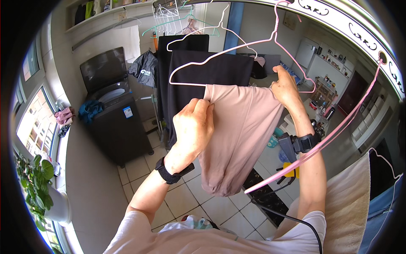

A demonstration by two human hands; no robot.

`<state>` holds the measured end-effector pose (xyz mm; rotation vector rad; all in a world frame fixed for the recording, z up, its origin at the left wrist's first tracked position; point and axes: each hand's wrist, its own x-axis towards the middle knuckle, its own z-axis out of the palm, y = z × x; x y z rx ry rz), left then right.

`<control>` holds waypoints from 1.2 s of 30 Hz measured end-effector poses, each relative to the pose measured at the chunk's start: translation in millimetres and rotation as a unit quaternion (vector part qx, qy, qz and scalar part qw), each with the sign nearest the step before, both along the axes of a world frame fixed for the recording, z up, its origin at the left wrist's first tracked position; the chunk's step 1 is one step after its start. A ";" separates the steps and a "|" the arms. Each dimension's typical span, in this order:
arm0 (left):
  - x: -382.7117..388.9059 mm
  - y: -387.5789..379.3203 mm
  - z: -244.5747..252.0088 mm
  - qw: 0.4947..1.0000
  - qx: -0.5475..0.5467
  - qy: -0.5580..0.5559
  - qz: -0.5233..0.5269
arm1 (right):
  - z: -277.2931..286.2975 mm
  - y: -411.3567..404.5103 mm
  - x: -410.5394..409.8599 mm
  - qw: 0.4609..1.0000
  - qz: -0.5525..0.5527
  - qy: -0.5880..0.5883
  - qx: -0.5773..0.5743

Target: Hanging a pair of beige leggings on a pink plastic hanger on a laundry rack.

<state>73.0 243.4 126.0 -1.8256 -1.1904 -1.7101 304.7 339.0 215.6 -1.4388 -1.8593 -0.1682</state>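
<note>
A pale pink wire hanger [241, 46] hangs by its hook from the white patterned rail [330, 16]. Over its lower bar drapes a dusty pink cloth garment [234, 127], whose bunched end hangs low in front of me. My left hand [195, 125] pinches the garment's left edge, just below the bar. At the upper right corner of the cloth is my right hand [284, 84], with its fingers mostly hidden behind the fabric and its thumb raised. Black dark garments [212, 66] hang behind on a white hanger [222, 27].
A second pink hanger [317, 147] slants across my right forearm. At the left stand a top-loading washing machine [117, 127] with its lid up and a potted plant [39, 187] by the window. A beige towel [349, 197] hangs at right. Tiled floor [180, 197] lies below.
</note>
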 end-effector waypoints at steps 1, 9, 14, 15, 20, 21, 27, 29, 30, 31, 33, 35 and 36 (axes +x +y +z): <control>-2.5 -3.4 3.7 1.000 0.001 0.000 0.004 | 2.1 -1.4 -2.3 1.000 -0.010 -0.008 0.001; -17.3 -4.1 52.6 0.980 -0.075 -0.180 -0.040 | 6.8 6.7 3.6 0.998 0.019 0.027 -0.055; -30.6 17.2 47.9 0.991 -0.016 -0.120 0.060 | 9.2 1.9 -4.1 0.954 0.077 0.191 -0.217; -31.2 15.8 47.6 0.991 -0.015 -0.120 0.057 | 8.4 2.8 -2.3 0.955 0.074 0.192 -0.215; -41.5 8.8 51.5 0.936 -0.198 -0.235 -0.172 | 10.3 -0.1 2.9 0.952 0.101 0.190 -0.218; -43.1 11.3 53.9 0.942 -0.221 -0.181 -0.179 | 11.5 0.8 3.1 0.955 0.113 0.176 -0.208; -36.1 10.6 49.2 0.935 -0.225 -0.196 -0.190 | 5.9 -5.8 -1.1 1.000 -0.028 0.005 0.002; -35.1 9.1 47.6 0.915 -0.274 -0.222 -0.196 | 0.0 -19.2 -1.3 0.999 -0.046 0.019 0.018; -30.2 11.1 45.5 0.918 -0.257 -0.224 -0.203 | -5.7 -27.2 7.0 0.990 -0.034 0.088 0.100; -29.6 11.2 44.1 0.918 -0.257 -0.223 -0.205 | -16.9 -31.3 10.0 0.971 -0.016 0.159 0.179; -26.2 11.9 43.4 0.910 -0.278 -0.232 -0.204 | -49.4 -41.1 24.1 0.928 -0.003 0.257 0.268; -29.8 17.2 37.7 0.908 -0.277 -0.231 -0.211 | -73.6 -62.0 9.8 0.899 0.042 0.322 0.293; -28.2 17.2 37.7 0.906 -0.274 -0.230 -0.225 | -81.5 -69.0 9.1 0.893 0.046 0.299 0.333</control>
